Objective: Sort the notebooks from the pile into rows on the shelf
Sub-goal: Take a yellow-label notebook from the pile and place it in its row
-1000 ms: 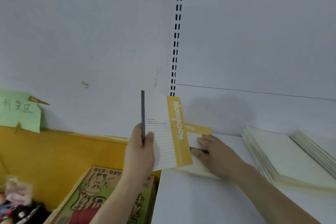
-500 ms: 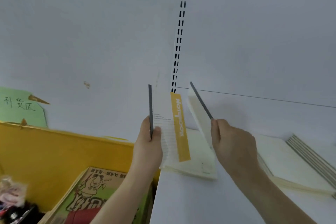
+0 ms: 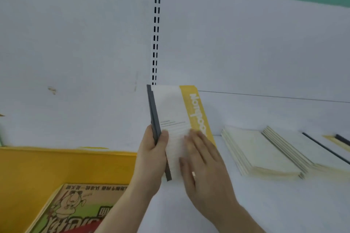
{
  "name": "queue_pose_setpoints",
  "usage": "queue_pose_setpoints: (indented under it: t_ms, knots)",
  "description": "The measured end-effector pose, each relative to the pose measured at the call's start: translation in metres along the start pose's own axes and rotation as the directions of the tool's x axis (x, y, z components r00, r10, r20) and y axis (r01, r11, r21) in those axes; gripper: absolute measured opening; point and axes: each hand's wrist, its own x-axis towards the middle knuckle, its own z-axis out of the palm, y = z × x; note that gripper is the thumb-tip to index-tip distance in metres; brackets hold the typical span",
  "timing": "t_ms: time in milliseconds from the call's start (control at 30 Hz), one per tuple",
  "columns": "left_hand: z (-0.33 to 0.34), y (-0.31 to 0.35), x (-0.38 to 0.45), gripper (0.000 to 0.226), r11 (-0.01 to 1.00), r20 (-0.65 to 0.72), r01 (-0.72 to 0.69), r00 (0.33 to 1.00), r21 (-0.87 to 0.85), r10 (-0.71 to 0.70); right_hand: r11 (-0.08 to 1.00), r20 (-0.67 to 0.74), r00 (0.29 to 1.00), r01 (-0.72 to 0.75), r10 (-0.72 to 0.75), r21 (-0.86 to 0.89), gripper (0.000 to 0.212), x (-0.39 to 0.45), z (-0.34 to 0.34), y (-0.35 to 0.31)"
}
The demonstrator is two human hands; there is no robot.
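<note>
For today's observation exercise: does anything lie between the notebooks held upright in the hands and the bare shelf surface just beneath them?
Nothing visible does. The left hand grips the upright notebooks by the dark spine, the right hand lies flat against the cover. The shelf around them is bare; the stacked notebooks lie off to the right.

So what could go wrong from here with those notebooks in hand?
The left hand pinches the upright notebooks only by their dark spine edge, while the right hand lies flat against the cover, so one might slip out. They stand near the shelf's left edge and could drop toward the yellow bin.
</note>
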Motion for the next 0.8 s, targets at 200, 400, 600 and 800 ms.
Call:
queue_pose_setpoints:
  t_ms: [200, 400, 600, 800]
  knots:
    - [0.005, 0.000, -0.005, 0.021, 0.999, 0.008, 0.043, 0.999, 0.024, -0.043, 0.889, 0.108, 0.915, -0.404, 0.389, 0.215, 0.068, 0.000, -0.031, 0.024]
    - [0.031, -0.007, -0.022, 0.012, 0.978, 0.243, 0.148, 0.953, 0.146, -0.180, 0.860, -0.038, 0.876, -0.463, 0.481, 0.213, 0.051, -0.018, -0.058, 0.038]
    - [0.076, -0.014, -0.047, 0.019, 0.982, 0.466, 0.108, 0.869, 0.156, -0.169, 0.839, -0.015, 0.849, -0.520, 0.529, 0.164, 0.060, -0.055, -0.100, 0.069]
    - [0.160, -0.027, -0.087, 0.012, 0.978, 0.439, -0.042, 0.897, 0.203, -0.053, 0.831, -0.088, 0.828, -0.542, 0.554, 0.126, 0.074, -0.092, -0.162, 0.109]
